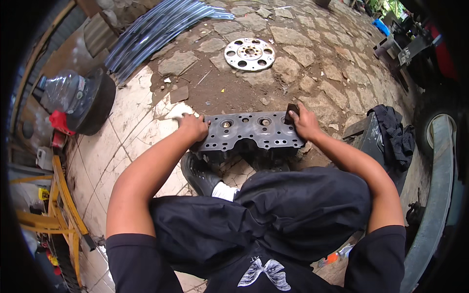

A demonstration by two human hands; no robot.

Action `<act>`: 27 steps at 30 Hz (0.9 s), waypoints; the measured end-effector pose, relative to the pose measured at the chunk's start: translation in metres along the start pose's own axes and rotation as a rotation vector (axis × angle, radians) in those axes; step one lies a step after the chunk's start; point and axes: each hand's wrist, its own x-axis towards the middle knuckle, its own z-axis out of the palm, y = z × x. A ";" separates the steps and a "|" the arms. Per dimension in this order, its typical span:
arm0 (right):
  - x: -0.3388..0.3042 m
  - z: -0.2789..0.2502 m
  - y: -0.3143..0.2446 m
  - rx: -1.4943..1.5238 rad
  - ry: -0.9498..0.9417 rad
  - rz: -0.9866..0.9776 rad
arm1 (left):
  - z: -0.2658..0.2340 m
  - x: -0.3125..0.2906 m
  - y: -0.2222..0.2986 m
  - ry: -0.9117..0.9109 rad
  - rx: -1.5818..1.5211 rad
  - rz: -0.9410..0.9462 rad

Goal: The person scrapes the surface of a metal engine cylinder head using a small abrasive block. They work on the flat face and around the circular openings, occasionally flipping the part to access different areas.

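Left hand (194,127): we are gripping the left edge of the dark, hole-pierced metal cylinder head (251,131).
Right hand (304,122): we are pressing a small dark block (291,113) at its right edge.
Room: open stone paving (293,53) beyond.

A clear plastic water jug (62,90) with a blue cap lies far off to the left of the left hand's fingers (188,118); no labels, signs or screens are visible.

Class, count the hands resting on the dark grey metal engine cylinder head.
2. The left hand grips the dark grey metal engine cylinder head at its left end; the right hand presses its right end.
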 end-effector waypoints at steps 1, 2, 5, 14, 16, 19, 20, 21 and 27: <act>0.024 -0.020 0.014 0.038 -0.142 -0.062 | -0.015 0.001 0.000 -0.084 0.047 0.038; 0.050 -0.042 0.022 0.072 -0.282 -0.115 | -0.029 0.004 0.002 -0.168 0.099 0.082; 0.061 -0.094 -0.029 -0.034 -0.121 -0.200 | -0.066 -0.017 -0.005 -0.320 0.037 0.133; 0.027 -0.025 -0.062 0.745 0.169 0.064 | -0.079 -0.057 -0.024 0.134 -0.512 0.039; 0.008 -0.017 -0.078 0.622 0.105 -0.057 | -0.037 -0.061 -0.029 0.397 -0.746 -0.086; 0.014 -0.030 -0.111 0.357 -0.186 -0.272 | 0.042 -0.064 -0.056 0.527 -0.930 -0.339; 0.018 -0.037 -0.115 0.320 -0.261 -0.272 | 0.038 -0.058 -0.056 0.354 -0.900 -0.426; 0.023 -0.043 -0.120 0.285 -0.338 -0.274 | 0.034 -0.049 -0.051 0.399 -1.020 -0.372; 0.030 0.006 -0.149 0.426 -0.281 -0.327 | 0.034 0.011 -0.038 0.522 -0.951 -0.145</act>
